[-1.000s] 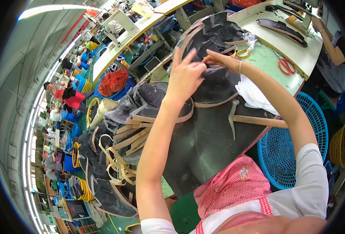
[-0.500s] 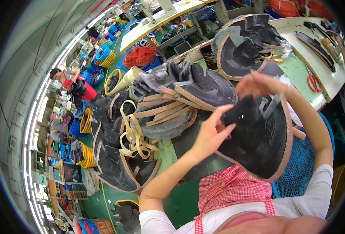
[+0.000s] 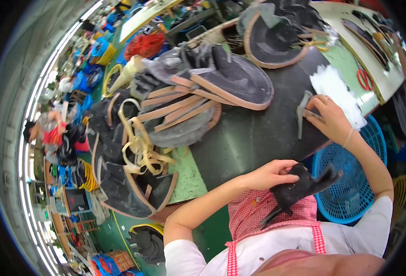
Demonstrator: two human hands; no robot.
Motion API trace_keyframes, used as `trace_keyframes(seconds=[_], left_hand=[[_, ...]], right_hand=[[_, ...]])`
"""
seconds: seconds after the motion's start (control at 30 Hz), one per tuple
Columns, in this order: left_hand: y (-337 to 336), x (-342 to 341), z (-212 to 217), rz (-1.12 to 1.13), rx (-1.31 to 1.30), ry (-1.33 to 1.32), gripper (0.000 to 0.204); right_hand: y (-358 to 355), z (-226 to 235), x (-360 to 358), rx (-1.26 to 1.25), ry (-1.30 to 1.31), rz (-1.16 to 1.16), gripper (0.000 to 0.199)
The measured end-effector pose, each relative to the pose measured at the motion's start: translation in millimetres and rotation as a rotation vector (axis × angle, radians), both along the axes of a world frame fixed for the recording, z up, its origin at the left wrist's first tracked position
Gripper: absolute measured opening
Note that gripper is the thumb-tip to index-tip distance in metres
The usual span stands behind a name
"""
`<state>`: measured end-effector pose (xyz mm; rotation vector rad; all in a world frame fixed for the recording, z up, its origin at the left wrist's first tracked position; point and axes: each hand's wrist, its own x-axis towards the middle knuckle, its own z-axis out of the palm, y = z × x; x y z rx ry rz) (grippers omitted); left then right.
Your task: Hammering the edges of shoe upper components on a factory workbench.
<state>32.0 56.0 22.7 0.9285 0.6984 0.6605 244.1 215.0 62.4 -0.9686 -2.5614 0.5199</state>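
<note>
My left hand [image 3: 283,175] is closed on a black shoe upper [image 3: 297,191], pinching it with thumb and fingers. The folded, dark piece hangs over my red checked apron [image 3: 253,214]. Over the right part of the black mat [image 3: 239,152], my right hand [image 3: 331,117] has its fingertips closed around a narrow grey-green, strip-like piece [image 3: 300,119]. Its exact kind is not clear. White sheets with jagged edges [image 3: 334,87] lie just beyond that hand. To the left are piled grey-black uppers [image 3: 230,76] with tan edges, some of them dusty.
Cream strips [image 3: 143,147] lie tangled on the left pile. More uppers [image 3: 276,41] sit at the back. Red-handled scissors [image 3: 364,79] rest at the right, near a white table [image 3: 382,92]. A blue basket [image 3: 350,184] stands below my right arm.
The tan-edged upper held up between my hands is now lower and folded, in my left hand alone. My right hand has moved away from it, onto the grey-green piece. The view has shifted.
</note>
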Motion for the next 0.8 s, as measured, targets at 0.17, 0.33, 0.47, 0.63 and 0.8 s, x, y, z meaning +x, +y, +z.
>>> trace_keyframes(seconds=[0.17,0.33,0.47,0.63,0.8], left_hand=[[9,-17,-12,-0.022,0.024,0.23,0.024],[23,-28,6,0.235,0.254,0.413,0.021],[36,-40,6,0.297,0.73,0.946,0.021],[52,-46,-1,0.264,0.872,1.018,0.013],[66,-57,-2,0.197,0.825,0.935,0.014]], right_hand=[[10,-52,3,0.079,-0.032,0.011,0.03],[-1,-2,5,-0.326,0.205,-0.066,0.022],[-44,33,-4,-0.677,0.219,0.131,0.017],[-65,8,-8,-0.592,-0.022,0.276,0.015],[-69,2,-10,-0.705,-0.029,0.132,0.018]])
